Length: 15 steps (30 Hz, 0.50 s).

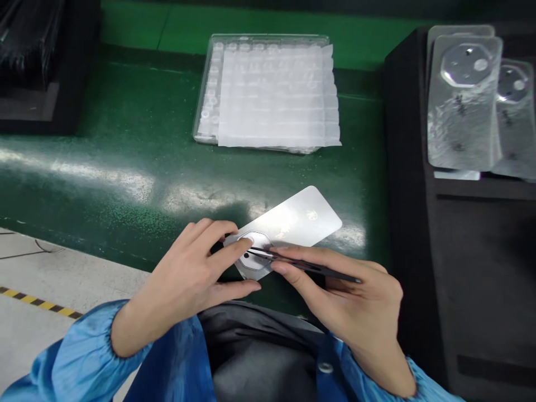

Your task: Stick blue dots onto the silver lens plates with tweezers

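A silvery-white phone back cover lies at an angle near the bench's front edge, with an outlined camera area at its lower left end. My left hand holds that end, its index fingertip pressing on the camera area and its thumb by the near edge. Black tweezers are pinched in my right hand, between thumb and fingers. Their tips touch down in the camera area, close to my left index finger and a small dark hole. Whether the tips grip any small piece is too fine to tell.
On the green bench stands a clear tray of small white parts, partly covered by a white sheet. Several film-wrapped phone back covers lie on a black stand at right. A black holder stands at far left.
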Tool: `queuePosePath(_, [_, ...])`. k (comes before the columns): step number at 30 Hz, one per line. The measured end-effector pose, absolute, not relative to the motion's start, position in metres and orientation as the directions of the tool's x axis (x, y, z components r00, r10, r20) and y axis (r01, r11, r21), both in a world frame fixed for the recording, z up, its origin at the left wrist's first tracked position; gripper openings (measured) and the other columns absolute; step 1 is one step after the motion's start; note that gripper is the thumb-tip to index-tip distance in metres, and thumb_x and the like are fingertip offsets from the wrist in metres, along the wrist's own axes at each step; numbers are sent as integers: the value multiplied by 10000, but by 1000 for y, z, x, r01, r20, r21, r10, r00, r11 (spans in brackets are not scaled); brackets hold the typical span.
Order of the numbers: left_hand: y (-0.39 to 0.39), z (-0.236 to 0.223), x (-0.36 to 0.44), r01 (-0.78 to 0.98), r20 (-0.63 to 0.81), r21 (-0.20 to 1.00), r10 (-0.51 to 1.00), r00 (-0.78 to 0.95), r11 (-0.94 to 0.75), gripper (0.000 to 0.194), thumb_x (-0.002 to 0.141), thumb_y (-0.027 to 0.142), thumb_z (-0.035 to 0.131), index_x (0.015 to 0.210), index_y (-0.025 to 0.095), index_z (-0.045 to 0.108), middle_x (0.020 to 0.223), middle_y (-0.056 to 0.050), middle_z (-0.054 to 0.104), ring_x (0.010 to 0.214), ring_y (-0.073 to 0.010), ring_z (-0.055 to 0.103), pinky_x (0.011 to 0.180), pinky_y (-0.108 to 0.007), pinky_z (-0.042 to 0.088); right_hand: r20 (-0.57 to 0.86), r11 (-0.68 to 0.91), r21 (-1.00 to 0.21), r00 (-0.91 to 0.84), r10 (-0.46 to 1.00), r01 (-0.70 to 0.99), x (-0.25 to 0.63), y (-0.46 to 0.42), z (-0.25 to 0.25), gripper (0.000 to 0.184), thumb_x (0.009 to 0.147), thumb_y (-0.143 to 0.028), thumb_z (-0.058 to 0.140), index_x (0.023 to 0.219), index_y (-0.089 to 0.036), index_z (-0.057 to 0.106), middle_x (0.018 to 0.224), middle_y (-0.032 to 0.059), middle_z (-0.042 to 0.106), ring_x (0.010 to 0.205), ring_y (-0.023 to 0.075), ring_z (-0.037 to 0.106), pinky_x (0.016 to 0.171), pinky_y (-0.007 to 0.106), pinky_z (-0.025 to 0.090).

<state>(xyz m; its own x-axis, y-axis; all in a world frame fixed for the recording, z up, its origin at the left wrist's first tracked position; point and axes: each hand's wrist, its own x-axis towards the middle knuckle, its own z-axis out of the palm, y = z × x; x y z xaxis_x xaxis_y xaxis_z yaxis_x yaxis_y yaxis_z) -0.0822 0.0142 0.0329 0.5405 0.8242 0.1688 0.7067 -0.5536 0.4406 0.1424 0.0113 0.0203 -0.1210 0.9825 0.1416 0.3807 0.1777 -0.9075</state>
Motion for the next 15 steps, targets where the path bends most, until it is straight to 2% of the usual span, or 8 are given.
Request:
queuePosePath(6, [22,32,-86,657,204,414,768,608,-630,415,926,437,752,1157,95,714,1108,-184,718,899,-283,680,776,-434,604,156,186,-911,-109,982,367,143,11,20,149,891,-198,829,984,-314,815,911,-54,830,714,197,806,654,254,703])
queuePosePath(15, [23,29,-88,651,197,478,794,575,-590,423,887,429,797,1160,122,698,1115,-161,712,890,-266,670,774,-422,591,181,196,-900,-75,981,390,144,10,23,207,878,-163,831,993,-335,816,922,-59,829,726,201,808,647,258,696])
